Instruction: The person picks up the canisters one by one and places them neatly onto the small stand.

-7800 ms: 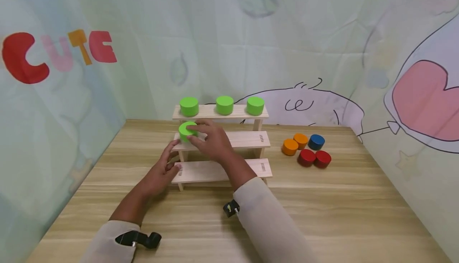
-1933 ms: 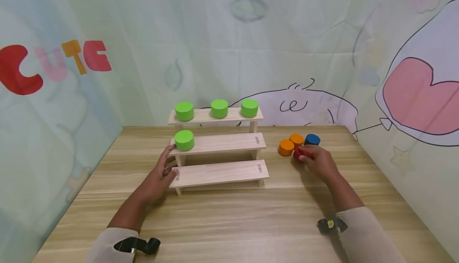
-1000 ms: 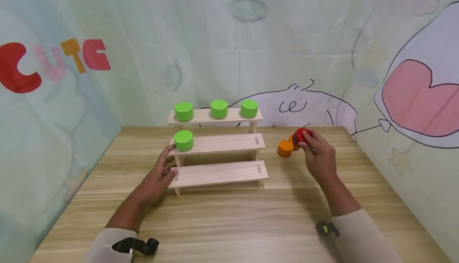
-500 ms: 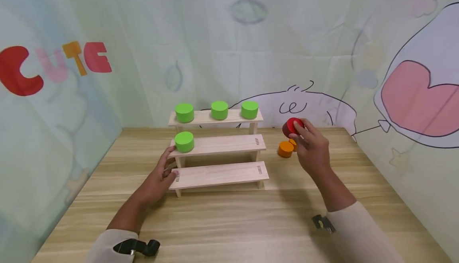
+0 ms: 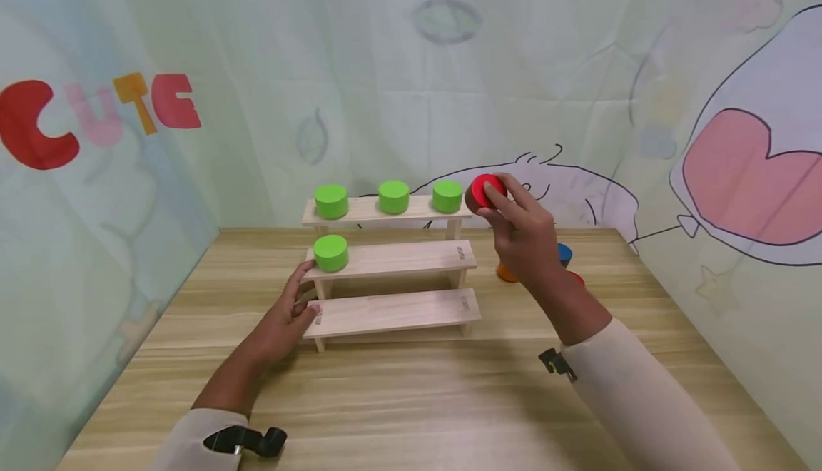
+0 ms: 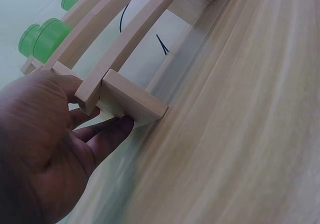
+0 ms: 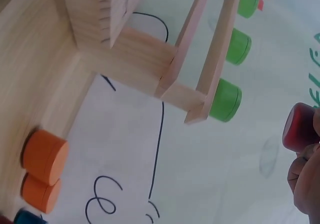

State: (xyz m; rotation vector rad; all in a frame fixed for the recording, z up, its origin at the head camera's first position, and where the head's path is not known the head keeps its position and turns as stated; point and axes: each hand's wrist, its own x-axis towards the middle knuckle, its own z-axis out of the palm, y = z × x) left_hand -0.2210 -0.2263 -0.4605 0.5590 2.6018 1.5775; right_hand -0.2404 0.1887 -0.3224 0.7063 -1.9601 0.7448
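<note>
A red round block (image 5: 486, 193) is pinched between the thumb and fingers of my right hand (image 5: 523, 232), held up in the air just right of the top step. In the right wrist view the red block (image 7: 300, 127) shows at the right edge. My left hand (image 5: 282, 317) grips the left end of a three-step wooden stand (image 5: 398, 312), its fingers against the side panel (image 6: 132, 99). Three green round blocks (image 5: 394, 197) stand in a row on the top step. Another green block (image 5: 330, 253) sits at the left end of the middle step.
On the table (image 5: 411, 407), right of the stand, are orange blocks (image 7: 45, 156), a blue block (image 5: 564, 254) and a second red block (image 5: 576, 279), partly hidden behind my right hand. A printed curtain (image 5: 257, 100) closes off the back and sides.
My right hand has picked up one red block from the table group, lifted it and carried it left toward the top step. Earlier it let go of the middle-step green block. The left hand stays put.
</note>
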